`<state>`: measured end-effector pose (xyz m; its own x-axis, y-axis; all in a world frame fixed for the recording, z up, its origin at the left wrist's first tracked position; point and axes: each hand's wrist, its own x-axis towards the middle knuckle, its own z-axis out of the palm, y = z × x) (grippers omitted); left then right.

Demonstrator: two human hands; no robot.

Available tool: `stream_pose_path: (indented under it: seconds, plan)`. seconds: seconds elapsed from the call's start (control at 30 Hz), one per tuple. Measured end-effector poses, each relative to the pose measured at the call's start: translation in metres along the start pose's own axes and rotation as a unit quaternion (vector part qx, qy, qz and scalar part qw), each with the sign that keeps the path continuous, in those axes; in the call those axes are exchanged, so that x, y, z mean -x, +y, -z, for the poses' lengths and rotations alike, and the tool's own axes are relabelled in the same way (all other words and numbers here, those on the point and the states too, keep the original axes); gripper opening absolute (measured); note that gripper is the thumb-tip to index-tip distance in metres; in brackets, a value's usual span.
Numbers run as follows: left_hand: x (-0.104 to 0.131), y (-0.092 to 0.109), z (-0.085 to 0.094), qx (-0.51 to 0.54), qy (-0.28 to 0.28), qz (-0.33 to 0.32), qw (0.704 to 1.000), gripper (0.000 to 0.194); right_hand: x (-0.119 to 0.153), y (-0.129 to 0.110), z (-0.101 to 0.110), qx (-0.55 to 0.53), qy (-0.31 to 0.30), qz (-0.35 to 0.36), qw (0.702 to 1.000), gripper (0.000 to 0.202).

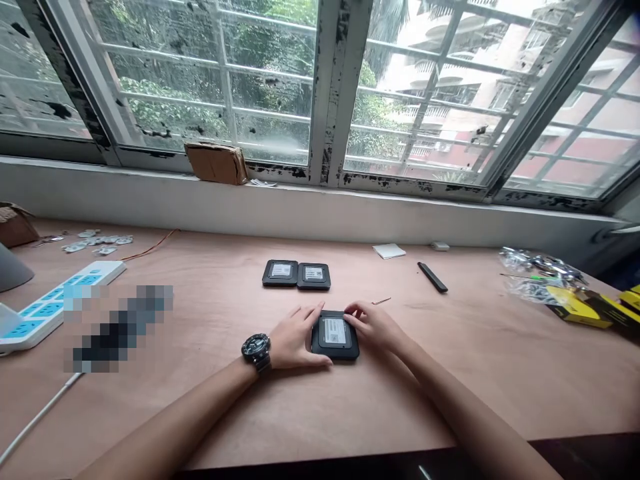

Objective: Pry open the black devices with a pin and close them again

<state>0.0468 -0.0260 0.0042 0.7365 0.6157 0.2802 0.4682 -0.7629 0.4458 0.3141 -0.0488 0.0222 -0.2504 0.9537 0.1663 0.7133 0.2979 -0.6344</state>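
Observation:
A black square device with a white label [335,331] lies flat on the table between my hands. My left hand [294,340], with a black watch at the wrist, rests along its left side, thumb at the front edge and fingers at the back left corner. My right hand [373,325] touches its back right corner with bent fingertips. Both hands hold the device by its edges. Behind it, two similar black devices, a left one [281,272] and a right one [314,275], lie side by side.
A power strip [55,303] lies at the left. A black bar [433,277], a white pad [389,251] and a small screwdriver-like stick [381,301] lie behind my right hand. Plastic bags [543,270] and yellow-black boxes [580,309] are at the right. A cardboard box [215,163] stands on the sill.

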Motion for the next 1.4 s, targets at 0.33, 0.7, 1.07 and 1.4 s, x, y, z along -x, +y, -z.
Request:
stream_pose_path:
  seconds: [0.33,0.7,1.07,1.4]
  plan:
    - [0.001,-0.004,0.0,0.01,0.009,0.013,1.0,0.126,-0.023,-0.015,0.007,0.08,-0.057,-0.054,0.994,0.047]
    - [0.006,-0.008,-0.005,0.0,0.016,0.011,1.0,0.127,-0.03,-0.015,-0.02,0.164,-0.004,0.014,0.986,0.062]
    - [0.007,-0.013,-0.01,0.04,0.016,0.029,0.999,0.13,-0.027,-0.019,-0.025,0.187,0.016,0.014,0.982,0.058]
    - [0.006,-0.017,-0.016,0.067,0.018,0.036,0.997,0.146,-0.027,-0.026,-0.019,0.128,0.022,0.009,0.991,0.057]
